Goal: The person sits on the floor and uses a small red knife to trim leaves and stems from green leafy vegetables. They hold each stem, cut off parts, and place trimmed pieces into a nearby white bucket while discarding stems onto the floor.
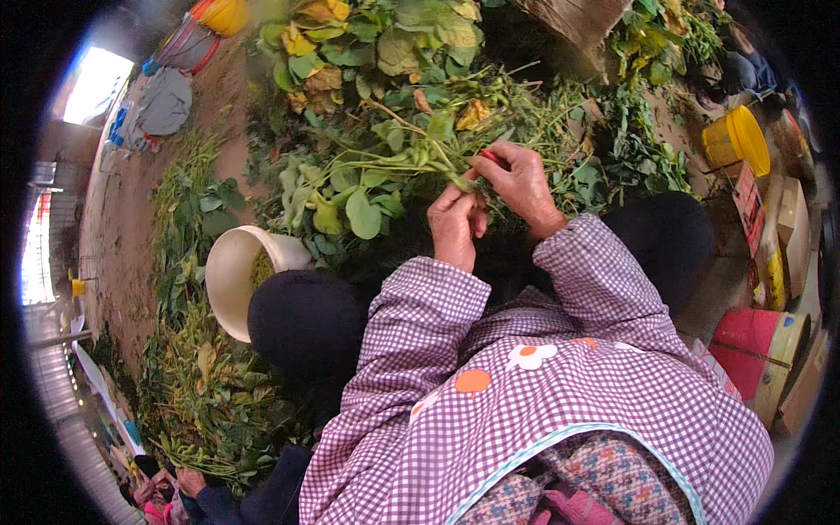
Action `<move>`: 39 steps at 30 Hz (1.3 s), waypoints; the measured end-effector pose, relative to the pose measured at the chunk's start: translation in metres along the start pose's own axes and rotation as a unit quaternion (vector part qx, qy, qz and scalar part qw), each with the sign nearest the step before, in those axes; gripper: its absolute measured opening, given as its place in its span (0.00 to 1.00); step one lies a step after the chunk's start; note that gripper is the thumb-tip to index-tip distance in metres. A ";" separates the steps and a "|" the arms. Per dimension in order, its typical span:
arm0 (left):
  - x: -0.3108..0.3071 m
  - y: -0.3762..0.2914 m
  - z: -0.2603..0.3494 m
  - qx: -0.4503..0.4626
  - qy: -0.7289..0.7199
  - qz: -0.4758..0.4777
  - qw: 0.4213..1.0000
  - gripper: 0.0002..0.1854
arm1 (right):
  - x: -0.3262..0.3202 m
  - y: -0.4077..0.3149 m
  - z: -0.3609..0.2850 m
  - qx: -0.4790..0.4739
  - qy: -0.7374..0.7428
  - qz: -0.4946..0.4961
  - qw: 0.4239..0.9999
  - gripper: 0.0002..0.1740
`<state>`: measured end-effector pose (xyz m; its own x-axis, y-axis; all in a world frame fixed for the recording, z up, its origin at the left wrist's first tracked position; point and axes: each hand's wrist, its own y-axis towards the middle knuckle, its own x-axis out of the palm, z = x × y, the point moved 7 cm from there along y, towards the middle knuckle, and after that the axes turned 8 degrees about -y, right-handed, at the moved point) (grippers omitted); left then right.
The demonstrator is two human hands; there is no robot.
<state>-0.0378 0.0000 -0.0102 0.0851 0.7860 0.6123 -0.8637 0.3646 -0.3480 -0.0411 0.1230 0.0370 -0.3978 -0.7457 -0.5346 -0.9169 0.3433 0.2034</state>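
My left hand (456,226) grips the stem end of a leafy bean plant (420,156), which looks like soybean, with green pods along its stems. The plant stretches leftward from my fingers over a heap of similar greenery. Right beside it, my right hand (525,187) is closed around a small red object (493,157); its kind is mostly hidden by the fingers. The fingertips of both hands nearly meet at the stem. By my left knee, a white plastic bucket (226,282) leans with its mouth showing, and green pods (262,268) lie inside.
Cut plants (210,380) lie along the left, where another person's hand (191,482) touches stems. A yellow bucket (735,141) stands at right, above cardboard (793,223) and a pink-and-yellow container (748,348). Brown sacking (581,26) hangs over the pile's far side.
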 end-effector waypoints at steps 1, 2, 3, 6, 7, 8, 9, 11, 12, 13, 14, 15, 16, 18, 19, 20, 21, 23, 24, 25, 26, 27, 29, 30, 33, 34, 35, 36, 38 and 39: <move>0.002 0.000 0.002 0.010 0.026 -0.003 1.000 0.14 | -0.001 0.000 0.002 0.018 0.026 -0.015 0.999 0.12; -0.003 -0.001 0.005 0.009 0.040 0.011 0.999 0.13 | 0.003 0.000 0.003 0.033 0.032 -0.021 0.999 0.11; -0.006 0.001 0.002 0.009 0.052 -0.007 0.999 0.12 | 0.001 -0.002 -0.005 0.059 0.051 -0.034 0.996 0.12; -0.021 0.004 -0.008 -0.012 0.051 0.009 0.999 0.12 | 0.009 0.004 0.009 0.044 0.032 -0.019 0.998 0.15; -0.020 0.003 -0.010 -0.013 0.040 0.007 0.999 0.12 | 0.011 0.003 0.012 0.043 0.050 -0.021 0.998 0.15; -0.018 0.003 -0.013 -0.013 0.030 0.005 0.999 0.12 | 0.011 0.002 0.015 0.042 0.069 -0.023 0.996 0.15; -0.016 0.003 -0.013 -0.012 0.020 0.003 1.000 0.11 | 0.012 0.003 0.015 0.040 0.090 -0.025 0.995 0.15; -0.014 0.004 -0.007 0.003 0.037 0.012 0.999 0.10 | 0.017 0.001 0.020 0.079 0.092 -0.061 0.991 0.15; -0.013 0.004 -0.008 0.007 0.042 0.013 0.999 0.10 | 0.015 -0.001 0.019 0.090 0.099 -0.069 0.989 0.15; -0.013 0.004 -0.008 0.009 0.047 0.013 0.999 0.10 | 0.014 -0.002 0.020 0.101 0.107 -0.076 0.986 0.16; -0.013 0.003 -0.006 0.013 0.048 0.012 0.999 0.09 | 0.016 -0.002 0.019 0.075 0.115 -0.046 0.989 0.16; -0.015 0.003 -0.004 0.024 0.046 0.028 0.998 0.09 | 0.015 -0.002 0.016 0.058 0.087 -0.037 0.994 0.15; -0.017 0.003 -0.003 0.035 0.044 0.044 0.997 0.09 | 0.013 -0.003 0.012 0.041 0.059 -0.029 0.997 0.15; -0.022 0.003 -0.002 0.027 0.011 0.072 0.997 0.06 | 0.006 -0.005 -0.004 -0.014 0.025 0.001 1.000 0.15; -0.022 0.004 -0.004 0.016 -0.001 0.073 0.997 0.05 | 0.007 -0.007 -0.005 -0.004 0.034 -0.006 0.999 0.15; -0.020 0.004 -0.007 0.005 -0.014 0.075 0.997 0.05 | 0.007 -0.008 -0.005 0.006 0.043 -0.014 0.999 0.15; -0.016 0.004 -0.011 -0.009 -0.026 0.073 0.997 0.04 | 0.006 -0.011 -0.003 0.017 0.049 -0.019 0.998 0.15; -0.016 0.005 -0.010 -0.020 -0.068 0.063 0.995 0.03 | 0.023 -0.019 0.010 0.094 0.174 -0.069 0.978 0.15; -0.019 0.005 -0.009 -0.020 -0.078 0.046 0.996 0.04 | 0.034 -0.028 0.017 0.168 0.253 -0.112 0.946 0.15; -0.019 0.005 -0.008 -0.020 -0.088 0.030 0.995 0.04 | 0.043 -0.037 0.022 0.238 0.328 -0.152 0.901 0.15; -0.019 0.004 -0.009 -0.029 -0.106 0.022 0.994 0.04 | 0.049 -0.046 0.023 0.279 0.393 -0.182 0.857 0.14; -0.020 0.005 -0.007 -0.023 -0.106 0.033 0.994 0.05 | 0.049 -0.048 0.021 0.275 0.396 -0.180 0.857 0.14; -0.020 0.007 -0.008 -0.010 -0.105 0.055 0.993 0.08 | 0.049 -0.051 0.017 0.268 0.404 -0.175 0.857 0.13; -0.017 0.009 -0.008 -0.012 -0.110 0.044 0.993 0.08 | 0.044 -0.048 0.017 0.233 0.383 -0.162 0.879 0.13; -0.021 0.009 -0.004 0.005 -0.098 0.083 0.992 0.08 | 0.038 -0.049 0.012 0.188 0.354 -0.189 0.896 0.11; -0.025 0.011 -0.005 0.012 -0.100 0.075 0.992 0.08 | 0.037 -0.050 0.006 0.186 0.346 -0.200 0.898 0.09; -0.030 0.013 -0.007 0.011 -0.104 0.055 0.993 0.08 | 0.035 -0.051 0.005 0.174 0.319 -0.207 0.908 0.09; -0.031 0.013 -0.006 0.008 -0.107 0.063 0.992 0.08 | 0.035 -0.049 0.005 0.161 0.295 -0.214 0.917 0.09; -0.031 0.011 -0.008 -0.004 -0.114 0.088 0.990 0.07 | 0.030 -0.048 0.008 0.150 0.245 -0.184 0.940 0.07; -0.030 0.010 -0.010 -0.010 -0.116 0.105 0.988 0.07 | 0.029 -0.047 0.007 0.148 0.236 -0.174 0.945 0.07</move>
<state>-0.0443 -0.0152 -0.0390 -0.2135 0.7106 0.6704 -0.8400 0.2168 -0.4973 -0.0093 0.0899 0.0061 -0.1088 -0.9903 -0.0870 -0.9734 0.1239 -0.1929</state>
